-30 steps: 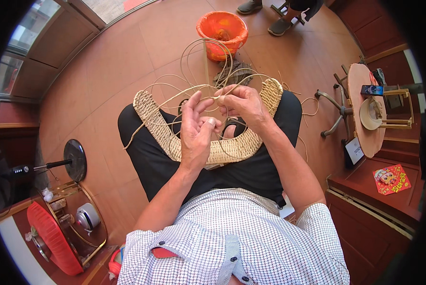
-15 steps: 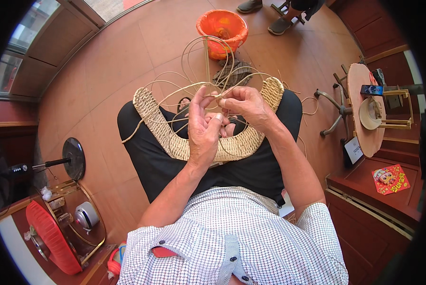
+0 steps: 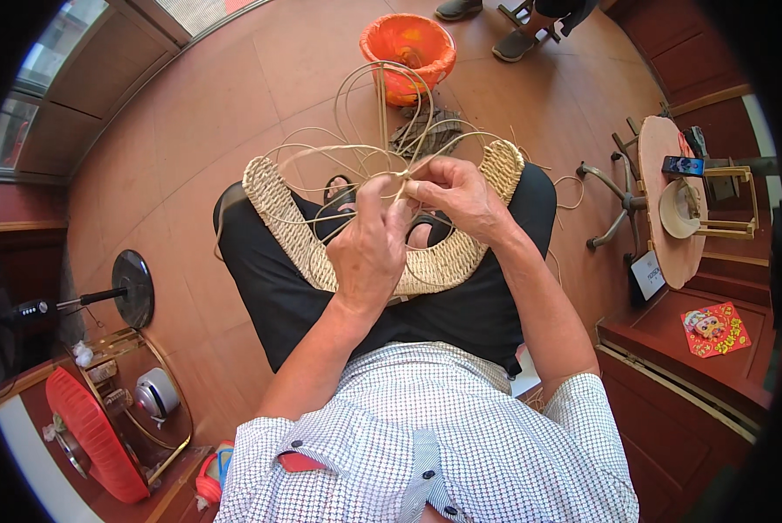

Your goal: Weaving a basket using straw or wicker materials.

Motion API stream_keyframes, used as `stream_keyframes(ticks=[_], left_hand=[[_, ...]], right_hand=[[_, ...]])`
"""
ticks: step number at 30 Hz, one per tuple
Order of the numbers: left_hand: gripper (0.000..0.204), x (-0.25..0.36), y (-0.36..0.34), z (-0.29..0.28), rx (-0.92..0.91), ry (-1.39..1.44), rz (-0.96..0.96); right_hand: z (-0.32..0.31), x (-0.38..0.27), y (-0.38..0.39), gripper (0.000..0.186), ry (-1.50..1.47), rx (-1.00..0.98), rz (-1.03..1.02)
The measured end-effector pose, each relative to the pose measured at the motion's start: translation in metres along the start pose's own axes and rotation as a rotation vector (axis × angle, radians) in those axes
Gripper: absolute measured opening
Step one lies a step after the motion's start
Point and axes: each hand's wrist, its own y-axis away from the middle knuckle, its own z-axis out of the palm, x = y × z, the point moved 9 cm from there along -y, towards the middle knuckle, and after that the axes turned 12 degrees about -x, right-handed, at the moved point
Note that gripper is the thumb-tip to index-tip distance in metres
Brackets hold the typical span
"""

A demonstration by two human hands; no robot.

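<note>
Across my lap lies a U-shaped woven straw piece (image 3: 288,234), its two rounded ends pointing away from me. Long thin cords (image 3: 345,113) loop and fan out above it from one crossing point between my hands. My left hand (image 3: 369,240) is closed, fingertips pinching the cords at that point. Close beside it, my right hand (image 3: 455,196) pinches the same spot with thumb and forefinger. The exact knot or crossing is partly hidden by my fingers.
An orange-lined bucket (image 3: 443,63) stands ahead, a dark crumpled cloth (image 3: 439,131) before it. Beyond are another person's shoes (image 3: 515,46). At right is a round table (image 3: 661,144) with a phone (image 3: 683,166) and a hat (image 3: 677,209); at left, a fan base (image 3: 135,288).
My left hand has turned and its fingers have closed in on the cords at the crossing. A cord on the left has swung and blurs. My right hand stays nearly in place.
</note>
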Motion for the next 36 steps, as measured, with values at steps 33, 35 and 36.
stream_keyframes(ticks=[33, 35, 36], left_hand=[[0.015, -0.012, 0.059, -0.084, -0.364, 0.877, -0.293], [0.015, -0.016, 0.062, -0.105, -0.388, 0.901, -0.32], [0.017, -0.015, 0.065, -0.119, -0.378, 0.849, -0.307]], right_hand=[[0.026, -0.053, 0.036, 0.026, 0.912, 0.544, -0.523], [0.024, -0.053, 0.036, 0.024, 0.906, 0.552, -0.524], [0.025, -0.053, 0.036, 0.023, 0.9, 0.554, -0.524]])
